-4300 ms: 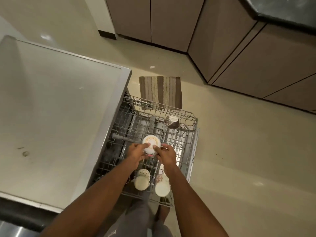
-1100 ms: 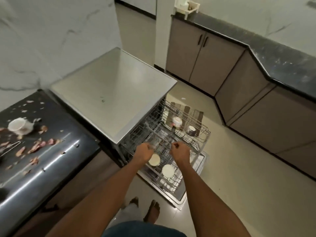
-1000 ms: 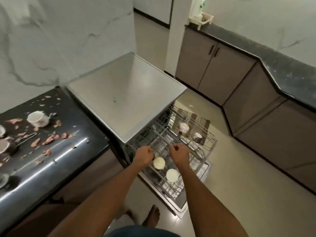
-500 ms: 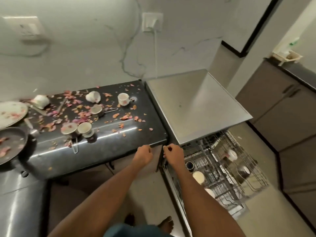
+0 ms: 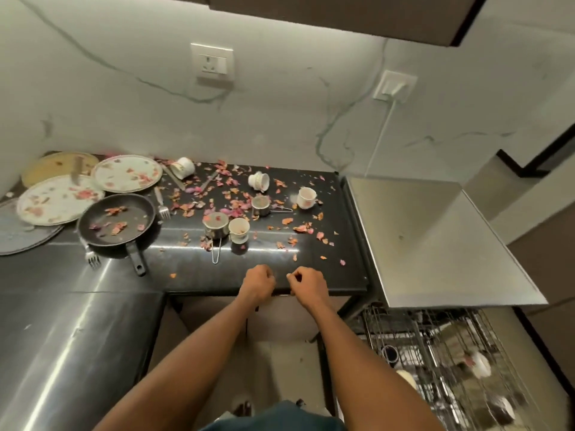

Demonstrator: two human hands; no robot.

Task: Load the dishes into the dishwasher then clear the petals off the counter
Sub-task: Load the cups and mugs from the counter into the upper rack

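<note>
Pink and orange petals (image 5: 236, 200) lie scattered over the black counter (image 5: 217, 275). Among them stand a white cup (image 5: 306, 197), a second cup (image 5: 239, 228) and two steel cups (image 5: 216, 225) (image 5: 260, 205). Two more white cups (image 5: 259, 181) (image 5: 183, 167) lie tipped over. A black frying pan (image 5: 116, 223) and floral plates (image 5: 127, 173) (image 5: 57, 199) sit at the left. My left hand (image 5: 258, 284) and my right hand (image 5: 306, 286) hover over the counter's front edge, fingers curled, holding nothing. The dishwasher rack (image 5: 451, 359) at the lower right holds several cups.
Forks (image 5: 162, 203) (image 5: 91, 256) lie beside the pan. The steel dishwasher top (image 5: 435, 241) adjoins the counter on the right. A steel surface (image 5: 62, 337) runs along the left. Wall sockets (image 5: 213, 62) sit above, one with a white cord (image 5: 378, 144).
My view swung left from the dishwasher rack to the petal-strewn counter. Both hands left the rack and now hover at the counter's front edge, holding nothing.
</note>
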